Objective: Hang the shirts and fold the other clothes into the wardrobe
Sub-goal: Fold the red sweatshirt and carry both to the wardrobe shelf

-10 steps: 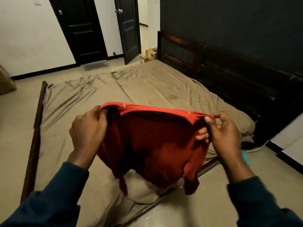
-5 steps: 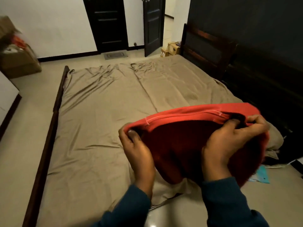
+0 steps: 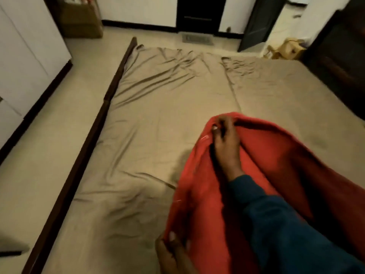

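Red fabric is held over the bed [image 3: 158, 119] by two hands, a soft garment [image 3: 276, 155] that droops wherever it is not supported. Its far edge is pinched closed between the fingers [image 3: 217, 128] of the right hand [image 3: 227, 143], which reaches forward from a dark blue sleeve [image 3: 276, 214]; the rest of the cloth falls back from those fingers toward the lower right of the view. A nearer edge is clamped by the left hand [image 3: 169, 248], low in the frame, with its fingertips curled shut on the hem. Between the two grips the edge is seen running in a slack line, with stitching faintly visible.

The piece is judged light and limp, with no stiffness of its own, so it is expected to sag and bunch unless it is kept taut at two points. A hold on the seamed edge or corners, as now, is thought surest, since the middle would only gather into folds. Beyond the fingers lies wrinkled tan bedding, a likely surface for spreading it flat. What kind of garment it is cannot be told.
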`<action>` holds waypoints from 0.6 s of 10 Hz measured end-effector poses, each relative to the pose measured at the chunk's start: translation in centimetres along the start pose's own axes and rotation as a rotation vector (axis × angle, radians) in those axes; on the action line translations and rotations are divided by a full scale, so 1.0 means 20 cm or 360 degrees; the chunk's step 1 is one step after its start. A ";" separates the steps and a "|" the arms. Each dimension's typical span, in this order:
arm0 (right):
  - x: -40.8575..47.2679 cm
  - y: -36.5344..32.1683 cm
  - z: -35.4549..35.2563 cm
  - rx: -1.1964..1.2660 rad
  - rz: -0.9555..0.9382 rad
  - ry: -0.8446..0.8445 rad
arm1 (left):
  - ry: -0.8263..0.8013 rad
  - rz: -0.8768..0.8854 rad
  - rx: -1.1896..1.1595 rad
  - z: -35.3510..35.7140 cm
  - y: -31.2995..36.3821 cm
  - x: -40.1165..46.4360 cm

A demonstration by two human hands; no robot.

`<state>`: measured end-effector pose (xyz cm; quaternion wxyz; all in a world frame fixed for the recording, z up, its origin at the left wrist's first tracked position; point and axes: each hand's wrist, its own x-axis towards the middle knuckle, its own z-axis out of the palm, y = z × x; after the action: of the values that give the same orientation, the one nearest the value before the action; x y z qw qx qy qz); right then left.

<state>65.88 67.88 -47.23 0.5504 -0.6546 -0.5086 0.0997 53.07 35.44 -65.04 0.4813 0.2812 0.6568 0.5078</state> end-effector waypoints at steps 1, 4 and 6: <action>-0.38 0.28 0.59 -0.0150 -0.0110 -0.0803 | 0.0700 -0.0331 0.0363 0.01 0.23 0.61; -1.37 0.99 0.63 -0.0882 -0.0010 -0.1196 | 0.0153 0.0387 0.1770 -0.09 -0.44 1.10; -1.40 1.15 0.58 -0.1028 -0.0083 -0.1282 | 0.0163 0.0492 0.2100 -0.07 -0.59 1.11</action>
<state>57.70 56.21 -82.60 0.0832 -0.6880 -0.7011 0.1680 44.79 50.16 -83.83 0.0991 0.5823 0.8033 0.0765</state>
